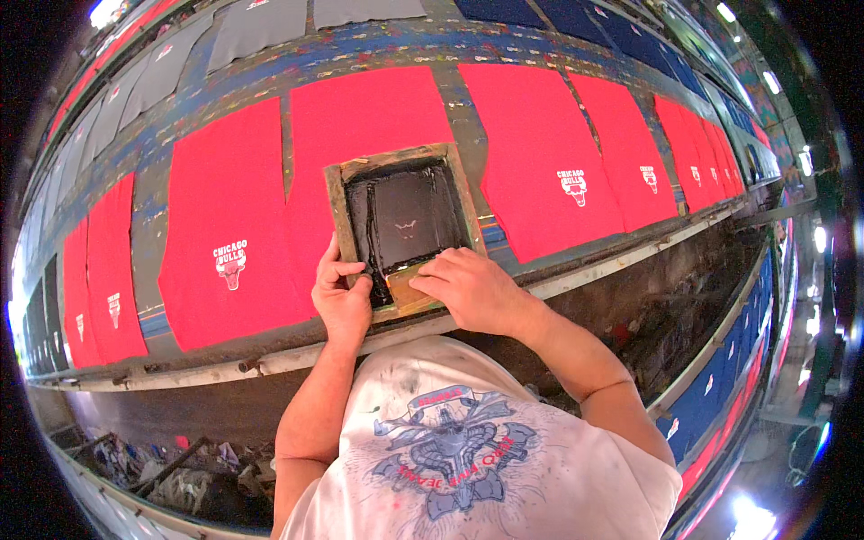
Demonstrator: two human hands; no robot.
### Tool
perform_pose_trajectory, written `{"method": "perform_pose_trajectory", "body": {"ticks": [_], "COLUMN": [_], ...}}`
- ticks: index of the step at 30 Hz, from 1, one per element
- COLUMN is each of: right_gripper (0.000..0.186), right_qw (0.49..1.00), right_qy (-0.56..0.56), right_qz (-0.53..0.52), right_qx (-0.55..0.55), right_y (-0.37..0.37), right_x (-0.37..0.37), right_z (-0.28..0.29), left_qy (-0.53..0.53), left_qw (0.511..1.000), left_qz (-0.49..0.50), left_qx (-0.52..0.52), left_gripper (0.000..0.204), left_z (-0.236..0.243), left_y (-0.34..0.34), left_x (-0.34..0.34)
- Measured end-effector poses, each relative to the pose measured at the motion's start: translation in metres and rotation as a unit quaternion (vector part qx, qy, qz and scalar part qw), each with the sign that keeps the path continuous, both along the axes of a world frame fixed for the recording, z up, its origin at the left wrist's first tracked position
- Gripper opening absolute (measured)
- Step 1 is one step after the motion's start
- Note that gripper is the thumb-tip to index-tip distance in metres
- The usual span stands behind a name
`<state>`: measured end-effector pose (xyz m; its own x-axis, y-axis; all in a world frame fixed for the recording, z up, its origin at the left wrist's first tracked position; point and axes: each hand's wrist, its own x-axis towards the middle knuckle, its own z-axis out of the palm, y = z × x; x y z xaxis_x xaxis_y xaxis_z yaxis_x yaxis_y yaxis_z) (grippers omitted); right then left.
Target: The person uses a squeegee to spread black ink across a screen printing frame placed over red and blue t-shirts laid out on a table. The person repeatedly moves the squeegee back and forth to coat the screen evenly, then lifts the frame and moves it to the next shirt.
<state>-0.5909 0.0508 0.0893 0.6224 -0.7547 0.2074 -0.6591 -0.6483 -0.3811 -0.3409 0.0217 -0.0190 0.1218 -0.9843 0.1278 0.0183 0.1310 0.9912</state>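
Observation:
A wooden screen-printing frame (465,200) with dark mesh (396,200) rests on a red fabric panel (364,112) in front of me. A small pale bull-head outline shows in the mesh, and black ink lines its inner edges. My left hand (344,297) grips the frame's near left corner, thumb over the rim. My right hand (477,290) is closed on a wooden squeegee (407,290), which lies at the near end inside the frame. The squeegee's lower edge is hidden.
Red panels with white bull-head prints (232,261) lie along the table on both sides. Grey panels (256,36) and navy panels (504,11) lie farther back. A pale rail (279,360) edges the table's near side. Cloth scraps (184,490) lie below at left.

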Motion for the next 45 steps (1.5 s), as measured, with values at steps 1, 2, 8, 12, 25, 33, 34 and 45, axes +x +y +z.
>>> {"method": "perform_pose_trajectory", "body": {"ticks": [1, 2, 8, 12, 25, 33, 34, 45], "right_gripper": [0.041, 0.041, 0.038, 0.035, 0.042, 0.046, 0.046, 0.041], "right_qw": [1.000, 1.000, 0.992, 0.989, 0.999, 0.999, 1.000, 0.995], "right_qy": [0.002, 0.008, 0.047, 0.033, 0.009, 0.019, 0.027, -0.075], "right_qz": [0.008, 0.016, 0.053, 0.033, -0.038, -0.011, -0.005, -0.056], "right_qx": [0.008, 0.010, 0.100, 0.143, -0.028, -0.027, 0.003, -0.043], "right_y": [-0.005, -0.008, -0.045, -0.090, -0.121, -0.018, -0.015, -0.151], "right_x": [0.000, 0.000, -0.008, -0.012, -0.004, 0.006, 0.004, -0.005], "right_z": [0.003, 0.005, 0.015, 0.021, -0.014, -0.009, -0.004, -0.004], "left_qy": [0.000, -0.012, -0.042, -0.091, -0.529, -0.547, -0.545, -0.539], "left_qw": [1.000, 1.000, 0.999, 0.996, 0.835, 0.822, 0.824, 0.831], "left_qz": [0.004, 0.013, 0.023, 0.021, -0.032, -0.048, -0.050, -0.032], "left_qx": [-0.003, -0.004, -0.007, -0.015, -0.146, -0.147, -0.144, -0.134], "left_gripper": [0.027, 0.026, 0.027, 0.044, 0.041, 0.038, 0.039, 0.039], "left_z": [-0.001, -0.002, -0.008, -0.002, 0.062, 0.063, 0.063, 0.066], "left_y": [-0.001, -0.001, -0.009, -0.007, -0.023, -0.031, -0.030, -0.024], "left_x": [0.000, -0.001, -0.004, -0.002, 0.017, 0.018, 0.018, 0.013]}}
